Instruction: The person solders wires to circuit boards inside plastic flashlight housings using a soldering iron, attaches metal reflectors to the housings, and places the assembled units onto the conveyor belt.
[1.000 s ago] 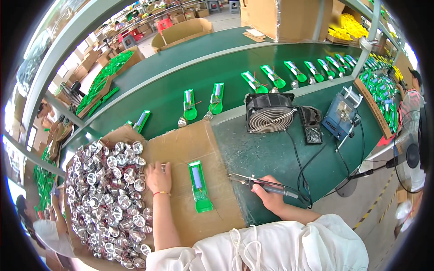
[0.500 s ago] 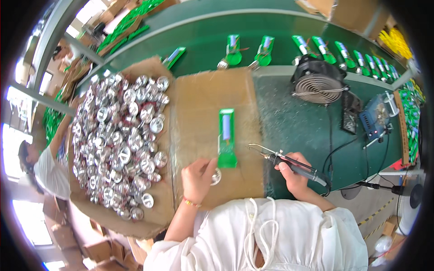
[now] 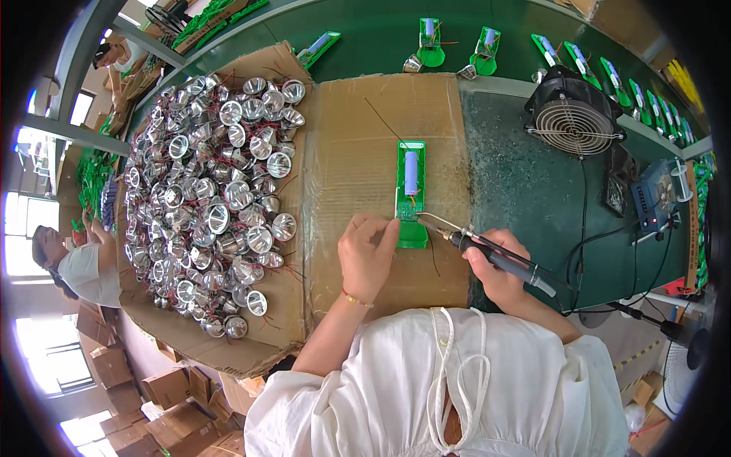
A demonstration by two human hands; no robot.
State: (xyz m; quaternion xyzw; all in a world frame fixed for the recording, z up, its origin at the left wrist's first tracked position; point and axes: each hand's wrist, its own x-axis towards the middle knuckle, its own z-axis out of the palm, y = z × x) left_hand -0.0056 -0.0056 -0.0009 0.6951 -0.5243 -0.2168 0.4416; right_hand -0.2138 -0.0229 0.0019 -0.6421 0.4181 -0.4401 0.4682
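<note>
In front of me a green plastic housing point(image 3: 413, 238) lies on the cardboard, with a blue-wrapped cylindrical battery point(image 3: 411, 174) and a small circuit board point(image 3: 410, 212) in it. My right hand point(image 3: 499, 263) is closed round a soldering iron point(image 3: 495, 259) with a thin feed tube along it. Its tip is at the board's right side, seemingly touching it. At the housing's left edge, beside the board, my left hand point(image 3: 367, 255) has thumb and fingers pinched together; whatever they hold is hidden.
Left stands a cardboard box point(image 3: 293, 331) heaped with silver reflector cups point(image 3: 217, 218). Several similar housings point(image 3: 430, 55) line the green surface beyond. At right are a black fan point(image 3: 575, 126), a blue soldering station point(image 3: 653, 202) and cables. Other people point(image 3: 87, 263) work at far left.
The soldering iron's tip has come in to the board, and my left hand has moved up to the housing's edge. The reflector cup seen by my left hand no longer shows. The whole view has shifted.
</note>
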